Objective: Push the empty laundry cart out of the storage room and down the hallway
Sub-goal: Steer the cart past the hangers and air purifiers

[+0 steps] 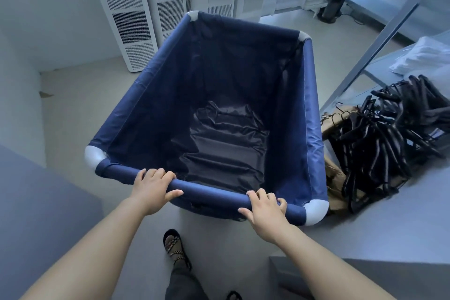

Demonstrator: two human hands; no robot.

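1. Your left hand is curled closed over the near rail of the laundry cart, fingers on top and thumb pointing toward 3 o'clock along the rail.
2. Your right hand wraps the same rail nearer the cart's 5 o'clock corner, fingers over the top, thumb stretched toward 9 o'clock.
3. The cart sits directly ahead of both hands, at 12 o'clock from them, filling the middle of the view; its dark blue liner holds only wrinkled fabric at the bottom.
4. The cart's wheels and underside are hidden by the bag, and you cannot tell how the frame meets the floor.
5. Your fingertips are tucked past the rail's far side, out of sight.
6. The cart's long axis runs from the rail you grip toward about 12 to 1 o'clock, its far end pointing at the white air purifiers.
7. A pile of black hangers lies just beside the cart at 3 o'clock.
8. Your sandalled foot shows at 6 o'clock.
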